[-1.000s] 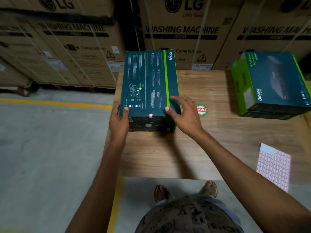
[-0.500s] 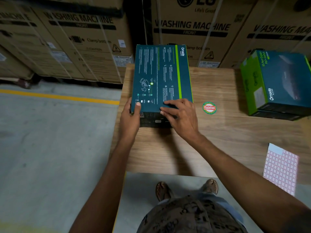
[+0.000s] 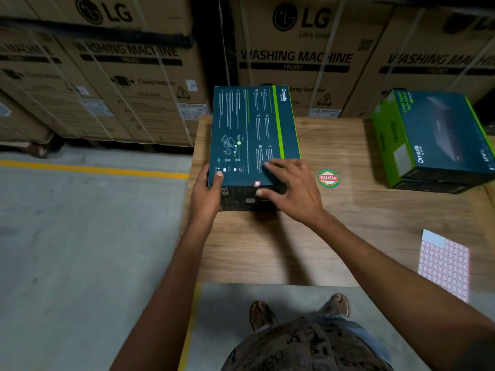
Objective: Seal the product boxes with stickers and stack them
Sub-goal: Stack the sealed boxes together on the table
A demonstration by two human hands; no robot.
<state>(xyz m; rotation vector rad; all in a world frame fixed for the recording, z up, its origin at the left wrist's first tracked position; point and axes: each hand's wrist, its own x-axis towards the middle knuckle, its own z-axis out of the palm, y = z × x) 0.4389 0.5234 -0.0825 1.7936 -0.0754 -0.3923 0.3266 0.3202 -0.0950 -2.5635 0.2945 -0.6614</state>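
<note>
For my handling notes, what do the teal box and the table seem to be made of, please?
Teal box: probably printed cardboard with a matte finish, going by its crisp folded edges. Table: wood or wood-look laminate, with visible grain and a faint sheen.

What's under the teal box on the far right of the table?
A second box lies under the teal box; only its dark near side shows, the rest is covered.
</note>
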